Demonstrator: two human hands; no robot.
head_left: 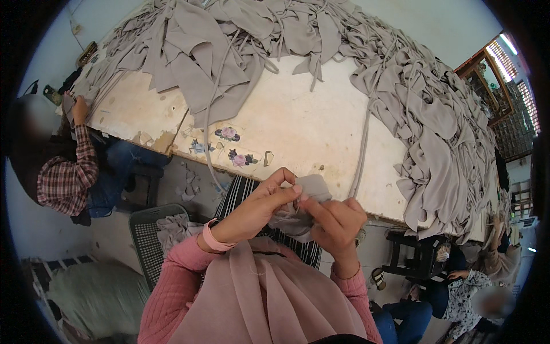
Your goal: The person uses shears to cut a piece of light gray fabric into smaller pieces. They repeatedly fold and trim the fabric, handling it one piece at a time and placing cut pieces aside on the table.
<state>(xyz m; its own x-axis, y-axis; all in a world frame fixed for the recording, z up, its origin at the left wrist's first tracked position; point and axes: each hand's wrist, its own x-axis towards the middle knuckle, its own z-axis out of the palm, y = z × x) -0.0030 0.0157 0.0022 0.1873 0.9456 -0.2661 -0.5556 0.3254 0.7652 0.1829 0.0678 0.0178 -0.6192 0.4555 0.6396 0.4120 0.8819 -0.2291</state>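
From the head view, a small grey cloth piece [306, 200] sits pinched between both hands just off the near edge of the tabletop [298, 132]. The left hand [260, 206] grips its left end, the right hand [335, 221] its right. The cloth's length runs across, hand to hand, both equally close.

Lighting is even, soft and fairly bright, with daylight entering at the window [507, 63] at upper right, where the panes are blown out. The pale tabletop [303, 126] shows no hard glare; shadows beneath it are faint. Fisheye distortion bends straight edges; a black vignette rings the frame. Focus is adequate centrally, softer toward the rim.
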